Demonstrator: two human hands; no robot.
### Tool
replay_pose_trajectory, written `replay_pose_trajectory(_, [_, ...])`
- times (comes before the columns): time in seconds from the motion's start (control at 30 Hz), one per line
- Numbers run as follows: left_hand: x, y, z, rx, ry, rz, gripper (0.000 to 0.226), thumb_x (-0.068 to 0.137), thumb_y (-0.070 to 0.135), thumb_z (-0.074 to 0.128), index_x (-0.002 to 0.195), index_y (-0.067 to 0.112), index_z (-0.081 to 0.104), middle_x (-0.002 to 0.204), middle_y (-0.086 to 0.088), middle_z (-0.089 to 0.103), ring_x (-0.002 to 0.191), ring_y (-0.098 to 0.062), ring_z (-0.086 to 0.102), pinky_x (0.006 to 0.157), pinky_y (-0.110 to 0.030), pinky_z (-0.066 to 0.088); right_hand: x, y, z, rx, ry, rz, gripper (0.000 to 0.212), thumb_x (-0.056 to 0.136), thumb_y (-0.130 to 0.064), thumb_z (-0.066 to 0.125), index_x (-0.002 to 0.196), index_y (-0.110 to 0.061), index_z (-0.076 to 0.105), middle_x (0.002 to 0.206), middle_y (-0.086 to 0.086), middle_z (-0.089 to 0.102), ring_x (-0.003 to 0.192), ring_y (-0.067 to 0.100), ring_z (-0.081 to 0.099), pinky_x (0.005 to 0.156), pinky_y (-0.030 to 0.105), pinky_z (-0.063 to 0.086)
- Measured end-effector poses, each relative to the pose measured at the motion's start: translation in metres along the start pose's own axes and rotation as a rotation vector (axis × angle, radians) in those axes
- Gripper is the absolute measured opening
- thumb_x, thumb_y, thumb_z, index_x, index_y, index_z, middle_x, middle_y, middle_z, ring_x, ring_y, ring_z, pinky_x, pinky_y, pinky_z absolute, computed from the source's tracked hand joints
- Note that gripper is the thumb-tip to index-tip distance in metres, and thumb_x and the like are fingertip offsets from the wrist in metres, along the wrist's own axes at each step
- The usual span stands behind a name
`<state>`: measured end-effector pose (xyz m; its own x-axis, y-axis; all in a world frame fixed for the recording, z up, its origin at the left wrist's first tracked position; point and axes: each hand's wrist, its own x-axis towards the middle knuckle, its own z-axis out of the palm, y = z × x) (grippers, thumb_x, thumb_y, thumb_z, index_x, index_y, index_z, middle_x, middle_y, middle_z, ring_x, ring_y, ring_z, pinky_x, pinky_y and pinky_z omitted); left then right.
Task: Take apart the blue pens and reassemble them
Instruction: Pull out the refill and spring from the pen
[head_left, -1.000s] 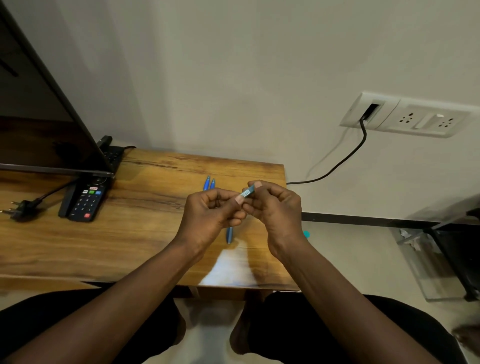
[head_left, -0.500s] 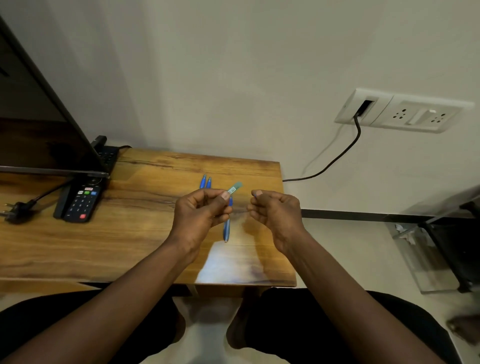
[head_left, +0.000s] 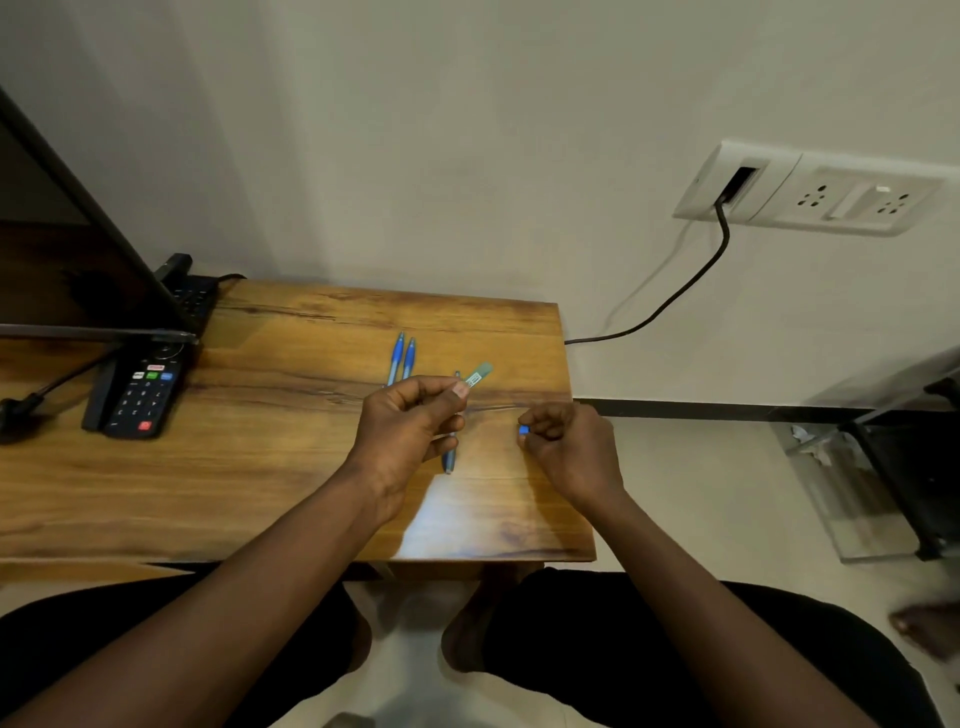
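- Head view: L hand (head_left: 410, 423) pinches pen barrel (head_left: 479, 375) btwn thumb & forefinger, labelled end aimed at far edge of table (head_left: 260, 467). R hand (head_left: 569, 444), fingers curled, pinches small blue piece (head_left: 523, 429) by the right edge.
- Step, prob.: pen apart, parts to lay down. Set the blue piece well in from the right edge so it can't roll off; keep barrel level so nothing slips out.
- Count: 2 blue pens (head_left: 403, 361) side by side nr far edge; 1 third pen (head_left: 450, 460) partly hidden by L hand; 1 barrel; 1 blue piece; 1 remote (head_left: 140, 400) at left.
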<state>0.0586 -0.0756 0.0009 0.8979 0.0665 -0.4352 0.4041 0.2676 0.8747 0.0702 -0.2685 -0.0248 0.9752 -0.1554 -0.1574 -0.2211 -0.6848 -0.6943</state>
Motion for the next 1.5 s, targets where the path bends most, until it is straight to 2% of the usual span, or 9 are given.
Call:
replay_pose_trajectory(0.17, [0.0, -0.004, 0.001, 0.026, -0.003, -0.027, 0.009, 0.091, 0.02, 0.079, 0.1, 0.017, 0.079, 0.086, 0.001, 0.075, 0.075, -0.009, 0.07, 0.07, -0.027, 0.061, 0.006, 0.002, -0.001, -0.035, -0.052, 0.007, 0.018, 0.084, -0.013, 0.082, 0.102, -0.017, 0.08, 0.092, -0.005, 0.073, 0.08, 0.005, 0.063, 0.079, 0.023, 0.055])
replay_pose_trajectory(0.27, [-0.001, -0.003, 0.002, 0.021, -0.026, -0.044, 0.012, 0.09, 0.018, 0.079, 0.102, 0.015, 0.079, 0.087, 0.001, 0.075, 0.073, -0.008, 0.07, 0.068, -0.026, 0.06, 0.008, 0.001, -0.003, -0.07, -0.085, 0.011, 0.02, 0.083, -0.01, 0.081, 0.102, -0.017, 0.08, 0.09, -0.004, 0.074, 0.082, 0.008, 0.066, 0.084, 0.03, 0.058])
replay_pose_trajectory(0.37, [-0.004, -0.002, 0.001, 0.026, -0.045, -0.033, 0.016, 0.091, 0.016, 0.078, 0.106, 0.011, 0.079, 0.087, -0.001, 0.076, 0.072, -0.009, 0.071, 0.068, -0.026, 0.061, 0.007, -0.007, -0.004, -0.062, -0.006, -0.019, 0.023, 0.088, -0.006, 0.071, 0.108, -0.016, 0.078, 0.097, -0.003, 0.075, 0.091, 0.011, 0.069, 0.089, 0.033, 0.059])
replay_pose_trajectory(0.47, [-0.004, 0.002, -0.002, 0.041, -0.042, 0.015, 0.015, 0.092, 0.015, 0.077, 0.106, 0.01, 0.079, 0.084, -0.002, 0.077, 0.072, -0.01, 0.073, 0.069, -0.025, 0.062, 0.004, -0.028, -0.012, 0.312, 0.045, 0.048, 0.021, 0.095, -0.005, 0.063, 0.107, -0.014, 0.077, 0.103, 0.001, 0.077, 0.095, 0.015, 0.074, 0.09, 0.032, 0.06])
replay_pose_trajectory(0.57, [-0.003, 0.009, -0.003, 0.056, -0.051, 0.062, 0.015, 0.094, 0.013, 0.075, 0.108, 0.011, 0.079, 0.083, -0.004, 0.079, 0.074, -0.012, 0.075, 0.071, -0.026, 0.063, -0.002, -0.051, -0.022, 0.924, -0.184, 0.253, 0.02, 0.101, -0.003, 0.054, 0.11, -0.001, 0.072, 0.106, 0.018, 0.077, 0.099, 0.029, 0.077, 0.092, 0.039, 0.061])
replay_pose_trajectory(0.73, [0.001, 0.014, -0.008, 0.271, -0.042, 0.186, 0.014, 0.097, 0.011, 0.072, 0.106, 0.015, 0.081, 0.086, -0.006, 0.081, 0.077, -0.015, 0.076, 0.075, -0.03, 0.064, -0.01, -0.068, -0.023, 1.214, -0.35, 0.432, 0.024, 0.102, -0.005, 0.051, 0.116, 0.008, 0.066, 0.105, 0.026, 0.075, 0.098, 0.032, 0.076, 0.092, 0.038, 0.061])
replay_pose_trajectory(0.87, [0.003, 0.02, -0.011, 0.529, 0.02, 0.343, 0.014, 0.095, 0.013, 0.073, 0.106, 0.017, 0.082, 0.088, 0.0, 0.081, 0.072, -0.011, 0.076, 0.066, -0.024, 0.062, -0.01, -0.073, -0.017, 1.257, -0.393, 0.523, 0.022, 0.103, -0.004, 0.049, 0.111, 0.006, 0.067, 0.101, 0.024, 0.075, 0.088, 0.029, 0.076, 0.087, 0.035, 0.062])
replay_pose_trajectory(1.07, [0.003, 0.023, -0.012, 0.811, 0.053, 0.498, 0.017, 0.093, 0.02, 0.073, 0.106, 0.024, 0.083, 0.09, 0.011, 0.08, 0.073, -0.005, 0.075, 0.073, -0.039, 0.066, -0.012, -0.07, -0.008, 1.214, -0.416, 0.557, 0.021, 0.103, -0.004, 0.048, 0.107, 0.003, 0.068, 0.095, 0.02, 0.077, 0.084, 0.026, 0.077, 0.08, 0.032, 0.064])
replay_pose_trajectory(1.5, [-0.004, 0.026, -0.01, 0.897, 0.068, 0.549, 0.016, 0.093, 0.018, 0.071, 0.103, 0.024, 0.083, 0.068, 0.027, 0.063, 0.062, 0.014, 0.062, 0.056, -0.007, 0.038, -0.014, -0.069, -0.006, 1.187, -0.427, 0.552, 0.023, 0.102, -0.004, 0.049, 0.116, 0.005, 0.065, 0.117, 0.026, 0.072, 0.096, 0.03, 0.074, 0.091, 0.036, 0.059])
